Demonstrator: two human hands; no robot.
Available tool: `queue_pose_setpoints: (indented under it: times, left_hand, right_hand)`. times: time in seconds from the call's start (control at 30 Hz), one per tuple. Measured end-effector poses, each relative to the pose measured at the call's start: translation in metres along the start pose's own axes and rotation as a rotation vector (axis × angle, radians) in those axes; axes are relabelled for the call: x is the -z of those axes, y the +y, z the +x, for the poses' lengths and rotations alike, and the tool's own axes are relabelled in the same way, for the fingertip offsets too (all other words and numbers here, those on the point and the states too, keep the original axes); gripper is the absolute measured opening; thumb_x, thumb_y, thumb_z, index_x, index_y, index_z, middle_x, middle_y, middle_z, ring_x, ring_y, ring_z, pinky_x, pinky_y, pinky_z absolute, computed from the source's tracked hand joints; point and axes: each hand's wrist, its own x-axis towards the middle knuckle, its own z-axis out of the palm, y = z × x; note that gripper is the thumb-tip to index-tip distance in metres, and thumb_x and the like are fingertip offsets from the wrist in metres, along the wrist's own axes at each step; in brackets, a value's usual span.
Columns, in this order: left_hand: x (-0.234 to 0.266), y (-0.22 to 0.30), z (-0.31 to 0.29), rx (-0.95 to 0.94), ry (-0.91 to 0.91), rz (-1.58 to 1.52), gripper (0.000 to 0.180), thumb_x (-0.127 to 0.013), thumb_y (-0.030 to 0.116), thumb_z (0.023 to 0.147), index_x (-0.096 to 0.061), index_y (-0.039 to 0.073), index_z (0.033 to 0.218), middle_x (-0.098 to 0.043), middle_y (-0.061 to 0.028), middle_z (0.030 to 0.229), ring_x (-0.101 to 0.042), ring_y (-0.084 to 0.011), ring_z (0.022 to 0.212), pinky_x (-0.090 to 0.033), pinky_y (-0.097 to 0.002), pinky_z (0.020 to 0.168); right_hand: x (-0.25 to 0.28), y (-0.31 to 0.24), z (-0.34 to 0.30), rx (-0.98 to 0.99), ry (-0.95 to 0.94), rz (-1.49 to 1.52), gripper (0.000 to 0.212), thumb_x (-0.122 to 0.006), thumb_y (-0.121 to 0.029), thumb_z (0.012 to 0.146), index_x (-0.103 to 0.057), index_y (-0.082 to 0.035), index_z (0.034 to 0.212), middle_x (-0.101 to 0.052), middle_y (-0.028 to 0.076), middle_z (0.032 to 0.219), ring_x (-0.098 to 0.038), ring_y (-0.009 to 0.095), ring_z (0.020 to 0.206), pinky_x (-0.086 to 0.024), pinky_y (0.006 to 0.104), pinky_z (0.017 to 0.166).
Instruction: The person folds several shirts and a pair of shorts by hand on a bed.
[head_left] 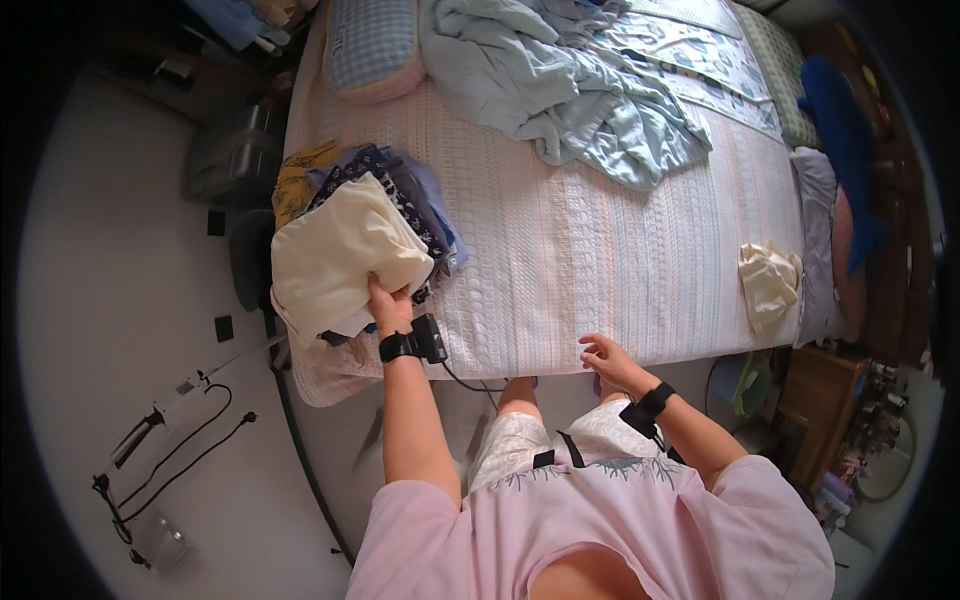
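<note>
Head view, fingers gripping creased cream cloth

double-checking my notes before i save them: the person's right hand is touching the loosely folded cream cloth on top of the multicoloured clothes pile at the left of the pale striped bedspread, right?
Not quite: the head view shows the left hand touching the loosely folded cream cloth on top of the multicoloured clothes pile at the left of the pale striped bedspread.

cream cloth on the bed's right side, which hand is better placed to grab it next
Probably the right hand: it looks empty and is nearer the cloth, while the left hand touches the pile.
</note>
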Motion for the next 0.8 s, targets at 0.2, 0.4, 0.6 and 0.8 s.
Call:
queue_pose_setpoints:
  times: [0.2,0.4,0.6,0.8]
  left_hand:
    - [-0.017,0.015,-0.062,-0.618,0.275,0.863,0.059,-0.062,0.029,0.084,-0.031,0.011,0.131,-0.023,-0.0203,0.138,-0.033,-0.0348,0.122,-0.027,-0.0505,0.099]
    - [-0.038,0.029,-0.052,-1.087,0.031,1.744,0.066,-0.051,0.04,0.088,-0.02,0.017,0.142,-0.012,-0.0279,0.142,-0.014,-0.0445,0.131,-0.021,-0.0558,0.1]
    - [-0.032,-0.014,0.007,-0.767,-0.022,2.318,0.064,-0.036,0.058,0.088,-0.013,0.034,0.142,-0.006,-0.0158,0.149,-0.009,-0.0455,0.133,-0.02,-0.065,0.095]
    - [-0.042,0.005,0.013,-0.596,-0.241,2.102,0.064,-0.03,0.064,0.087,-0.015,0.036,0.142,-0.006,-0.0133,0.15,-0.007,-0.0445,0.134,-0.015,-0.0633,0.098]
  right_hand:
    - [0.008,0.049,-0.005,-0.036,0.034,0.014,0.031,-0.056,-0.014,0.084,-0.052,-0.002,0.112,-0.061,0.011,0.083,-0.058,0.017,0.072,-0.048,0.0306,0.067]
    - [0.031,0.081,-0.029,-0.06,0.15,-0.036,0.03,-0.056,-0.015,0.083,-0.054,-0.002,0.11,-0.062,0.012,0.083,-0.058,0.018,0.074,-0.048,0.0296,0.068]
    - [0.022,0.117,-0.034,-0.043,0.172,-0.062,0.029,-0.057,-0.014,0.082,-0.054,0.0,0.108,-0.064,0.014,0.086,-0.062,0.022,0.077,-0.048,0.0322,0.072]
    - [0.005,0.109,-0.033,0.03,0.136,-0.158,0.028,-0.058,-0.014,0.081,-0.055,0.001,0.105,-0.064,0.017,0.084,-0.062,0.028,0.076,-0.049,0.0347,0.071]
